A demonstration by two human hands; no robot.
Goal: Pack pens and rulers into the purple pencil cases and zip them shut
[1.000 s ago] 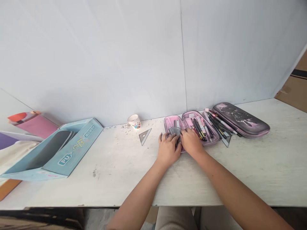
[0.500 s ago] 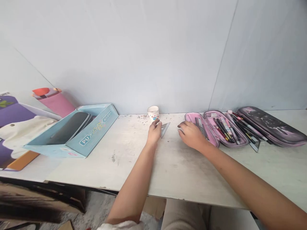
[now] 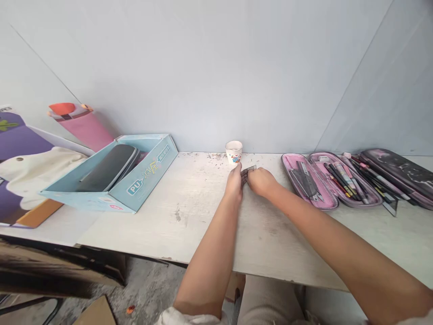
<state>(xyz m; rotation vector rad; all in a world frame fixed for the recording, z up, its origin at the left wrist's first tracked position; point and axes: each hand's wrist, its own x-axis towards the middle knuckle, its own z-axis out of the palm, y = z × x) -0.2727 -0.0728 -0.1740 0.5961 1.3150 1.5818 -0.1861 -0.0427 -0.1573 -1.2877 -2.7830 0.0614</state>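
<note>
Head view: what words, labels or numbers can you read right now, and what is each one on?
"PU" on the front of the light blue cardboard box.
The coloured lettering beside it and the small print at its end are too blurred to read.
Paper cup: a printed pattern, no readable words.
Grey plastic set square: any markings are too small to read.

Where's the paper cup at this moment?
In the head view, the paper cup stands at the back edge of the table, just behind the person's left hand, with the open pink pencil case to its right.
</note>
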